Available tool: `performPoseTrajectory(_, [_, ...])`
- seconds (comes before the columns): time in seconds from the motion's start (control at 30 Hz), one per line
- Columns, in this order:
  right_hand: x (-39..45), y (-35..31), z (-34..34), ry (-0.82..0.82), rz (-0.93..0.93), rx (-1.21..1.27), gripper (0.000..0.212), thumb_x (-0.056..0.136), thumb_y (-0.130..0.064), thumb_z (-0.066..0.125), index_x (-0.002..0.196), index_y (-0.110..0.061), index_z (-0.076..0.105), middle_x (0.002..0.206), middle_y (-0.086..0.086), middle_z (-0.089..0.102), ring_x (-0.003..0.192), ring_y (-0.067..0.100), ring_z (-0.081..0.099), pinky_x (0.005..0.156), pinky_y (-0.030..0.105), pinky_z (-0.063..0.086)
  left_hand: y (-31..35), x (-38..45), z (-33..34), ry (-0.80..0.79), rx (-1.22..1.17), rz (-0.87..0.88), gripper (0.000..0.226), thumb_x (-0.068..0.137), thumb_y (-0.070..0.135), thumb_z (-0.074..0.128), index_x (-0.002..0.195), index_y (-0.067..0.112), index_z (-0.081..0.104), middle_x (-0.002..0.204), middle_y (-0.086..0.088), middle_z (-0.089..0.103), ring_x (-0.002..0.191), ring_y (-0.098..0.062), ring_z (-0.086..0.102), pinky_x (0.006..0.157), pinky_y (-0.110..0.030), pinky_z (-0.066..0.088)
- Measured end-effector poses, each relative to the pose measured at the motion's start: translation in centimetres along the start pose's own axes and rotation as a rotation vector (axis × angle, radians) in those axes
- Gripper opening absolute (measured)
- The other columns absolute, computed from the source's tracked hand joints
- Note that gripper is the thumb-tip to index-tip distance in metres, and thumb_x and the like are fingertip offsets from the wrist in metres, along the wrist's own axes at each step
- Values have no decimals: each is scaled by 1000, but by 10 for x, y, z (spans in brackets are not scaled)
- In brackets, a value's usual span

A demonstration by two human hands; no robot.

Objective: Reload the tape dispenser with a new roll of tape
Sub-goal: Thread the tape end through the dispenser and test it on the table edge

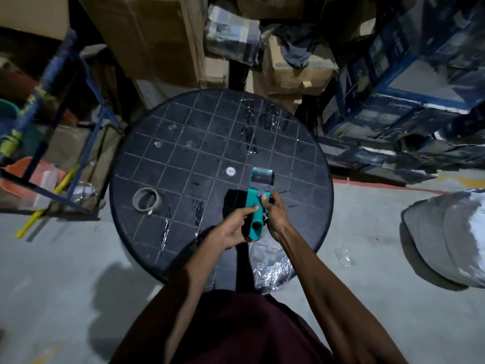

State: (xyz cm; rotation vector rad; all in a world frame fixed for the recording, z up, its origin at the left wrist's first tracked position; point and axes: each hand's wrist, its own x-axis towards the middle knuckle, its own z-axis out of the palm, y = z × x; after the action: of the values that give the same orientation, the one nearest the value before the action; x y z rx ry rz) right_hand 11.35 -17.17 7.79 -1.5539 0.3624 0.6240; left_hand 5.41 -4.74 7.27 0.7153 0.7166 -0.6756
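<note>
Both hands hold the teal tape dispenser (256,206) above the near part of the round black counter (183,143). The left hand (237,228) grips its handle; the right hand (274,214) pinches its side. An empty tape core (146,198) lies on the counter, left of the dispenser.

A round black table (183,143) with a grid-lined top stands on the concrete floor (65,258); a brown cardboard tape core (146,199) lies near its left edge; clear tape scraps (253,122) stick to it.
</note>
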Motion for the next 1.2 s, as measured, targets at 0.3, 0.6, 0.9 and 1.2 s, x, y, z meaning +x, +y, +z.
performPoseTrajectory(0.3, [1, 19, -37, 215, -92, -267, 24, 77, -27, 84, 94, -23, 69, 94, 3, 72, 73, 11, 63, 62, 25, 51, -40, 12, -7, 34, -238, 52, 16, 90, 19, 65, 102, 9, 63, 80, -10, 62, 64, -19, 60, 56, -29, 55])
performPoseTrajectory(0.6, [6, 33, -87, -90, -269, -292, 43, 89, 4, 68, 125, -19, 70, 121, -1, 68, 101, 6, 70, 83, 25, 60, -92, 5, 43, 169, -242, 186, 22, 78, 3, 68, 98, 7, 62, 80, -6, 62, 63, -14, 59, 58, -24, 50])
performPoseTrajectory(0.9, [-27, 66, -179, -77, -3, -46, 28, 79, 17, 70, 94, -7, 68, 82, 3, 72, 66, 9, 72, 58, 22, 56, -139, -9, 104, 217, -354, 195, 16, 93, -5, 46, 99, 3, 59, 76, -4, 71, 57, -10, 65, 52, -23, 55])
performPoseTrajectory(1.2, [-34, 75, -184, -214, 505, -4, 78, 95, -69, 46, 101, 6, 67, 78, 17, 73, 61, 27, 69, 49, 30, 56, -159, -14, 124, 409, -113, 200, 25, 86, -14, 51, 103, 5, 52, 70, -7, 71, 40, -12, 49, 39, -23, 46])
